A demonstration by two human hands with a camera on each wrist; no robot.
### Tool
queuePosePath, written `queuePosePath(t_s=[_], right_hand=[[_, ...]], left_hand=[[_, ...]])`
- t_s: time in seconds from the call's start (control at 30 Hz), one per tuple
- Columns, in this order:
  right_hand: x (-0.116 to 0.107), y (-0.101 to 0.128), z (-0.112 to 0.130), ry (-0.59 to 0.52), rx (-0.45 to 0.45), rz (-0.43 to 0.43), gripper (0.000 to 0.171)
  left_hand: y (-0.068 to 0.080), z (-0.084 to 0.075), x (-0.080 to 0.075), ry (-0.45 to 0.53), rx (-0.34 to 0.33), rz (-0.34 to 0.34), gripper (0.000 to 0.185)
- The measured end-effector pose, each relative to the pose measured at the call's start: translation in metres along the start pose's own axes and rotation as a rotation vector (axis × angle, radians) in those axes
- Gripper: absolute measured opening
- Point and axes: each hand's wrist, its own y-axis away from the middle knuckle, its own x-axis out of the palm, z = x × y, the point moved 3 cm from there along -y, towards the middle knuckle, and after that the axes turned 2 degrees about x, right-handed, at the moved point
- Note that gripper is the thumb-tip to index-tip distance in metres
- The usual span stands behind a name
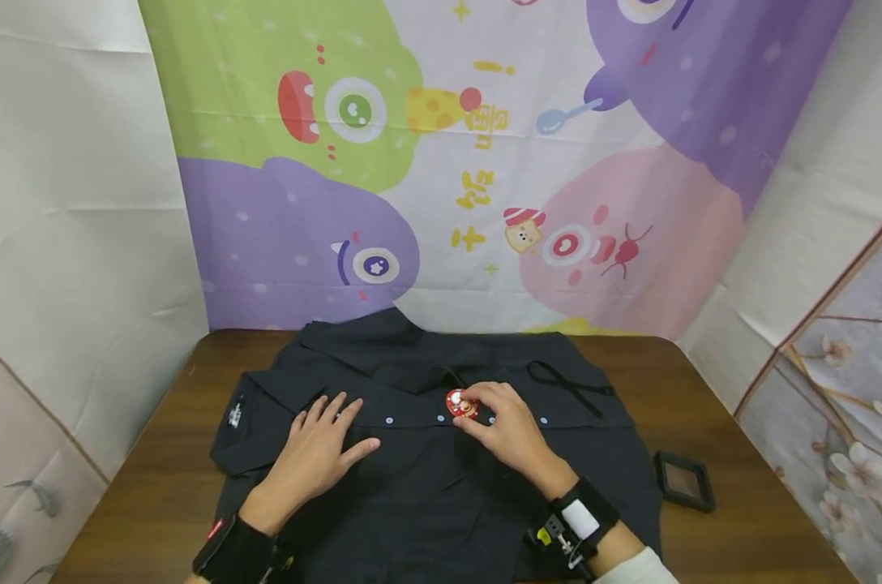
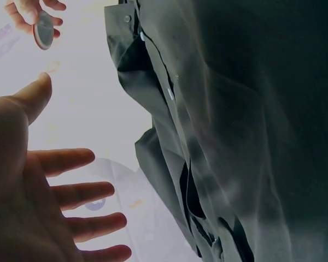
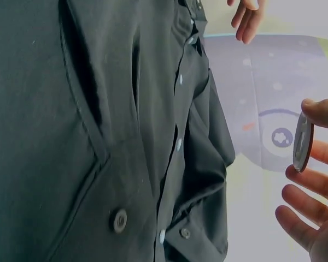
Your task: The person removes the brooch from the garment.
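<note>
A dark shirt [image 1: 426, 470] lies spread on the brown table [image 1: 733, 405], with pale buttons along its placket [image 3: 179, 144]. My right hand [image 1: 503, 426] pinches a small round red badge [image 1: 460, 404] over the placket; the badge shows edge-on as a thin disc [image 3: 302, 142] in the right wrist view and also [image 2: 44, 30] in the left wrist view. My left hand [image 1: 317, 450] lies flat with spread fingers on the shirt, left of the badge, holding nothing. Its palm and fingers [image 2: 71, 191] fill the left wrist view beside the shirt's folds [image 2: 218, 136].
A black strap [image 1: 568, 385] lies on the shirt's far right part. A small black square box [image 1: 683, 480] sits on the table right of the shirt. Patterned cloth backdrops [image 1: 448, 162] stand close behind and at both sides of the table.
</note>
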Motion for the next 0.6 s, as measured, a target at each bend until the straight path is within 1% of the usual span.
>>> queuePosePath(t_s=[0.13,0.23,0.6], right_hand=[[-0.005,0.003,-0.004,0.011,0.009,-0.011,0.031],[-0.008,0.005,-0.008,0.012,0.011,-0.018,0.031],[-0.023,0.014,-0.019,0.017,0.042,-0.074,0.032]], left_hand=[[-0.001,0.000,0.001,-0.010,0.008,-0.016,0.066],[0.000,0.000,0.001,-0.013,0.002,-0.013,0.068],[0.002,0.005,0.006,0.052,-0.042,0.011,0.064]])
